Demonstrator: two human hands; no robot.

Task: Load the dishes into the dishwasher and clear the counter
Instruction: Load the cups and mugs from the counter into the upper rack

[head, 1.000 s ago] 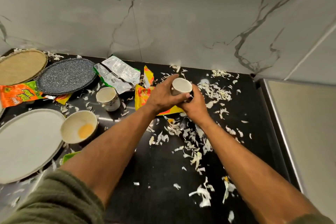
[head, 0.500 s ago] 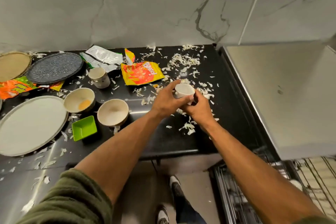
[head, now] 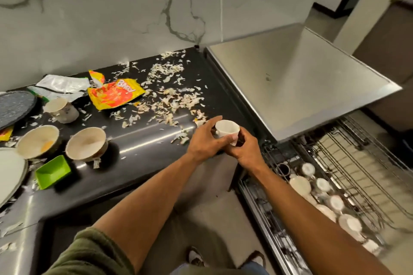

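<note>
Black counter (head: 143,147) is the landmark, runs along the marble wall, littered with pale shreds (head: 172,100) mostly toward its right end. Steel appliance top (head: 297,87) butts against the counter's right end; below it, off the counter's right front corner, the pulled-out dishwasher rack (head: 348,176) with white cups (head: 299,185) sitting in its near side. On the counter's far left edge a large white plate (head: 11,174), only partly in frame, and a speckled grey plate (head: 15,105) behind it. Two tan bowls (head: 86,144) side by side on the counter's left front, left one has a yellow patch inside; green square dish (head: 53,171) just in front of them. Small mug (head: 61,108) behind the bowls. Yellow-orange snack packet (head: 114,96) at counter's rear middle, reads "Bingo!"; silver torn wrapper (head: 62,87) left of it, print not legible. White cup (head: 226,130), upright, held over the counter's right front corner. Left hand (head: 206,140) wraps it from the left, fingers curled round the side, thumb across the front. Right hand (head: 245,152) grips it from below right, fingers curled under the base. Olive sleeve (head: 89,254) on the left arm.
</note>
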